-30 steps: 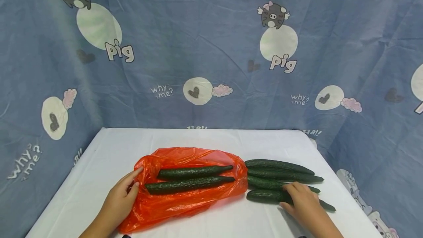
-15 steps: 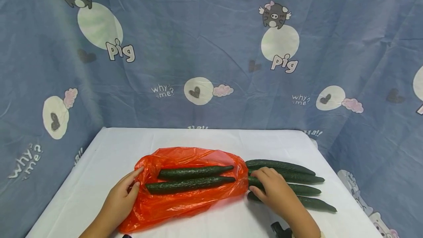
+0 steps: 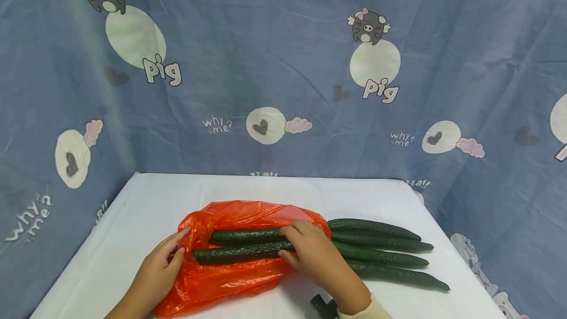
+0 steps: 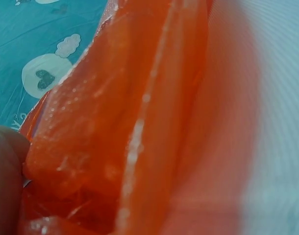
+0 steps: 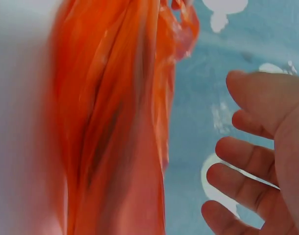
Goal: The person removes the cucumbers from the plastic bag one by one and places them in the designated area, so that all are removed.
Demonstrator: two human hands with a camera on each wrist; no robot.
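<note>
An orange-red plastic bag (image 3: 239, 277) lies on the white table, with two dark green cucumbers on it, a rear cucumber (image 3: 243, 236) and a front cucumber (image 3: 235, 254). At the bag's left edge, my left hand (image 3: 155, 270) pinches the plastic between thumb and fingers; only part of one digit shows in the left wrist view. My right hand (image 3: 312, 250) is over the right ends of both cucumbers, hiding them. In the right wrist view its fingers (image 5: 245, 154) are spread and slightly bent, with nothing between them.
Several more cucumbers (image 3: 385, 256) lie side by side to the bag's right, their left ends by the bag and my right forearm. The white-covered table (image 3: 159, 193) meets a blue printed cloth (image 3: 292, 73) behind and at both sides.
My right hand has moved left from the right-hand cucumbers to over the two on the bag. The left hand stays at the bag's edge, and the cucumbers have not visibly shifted.
</note>
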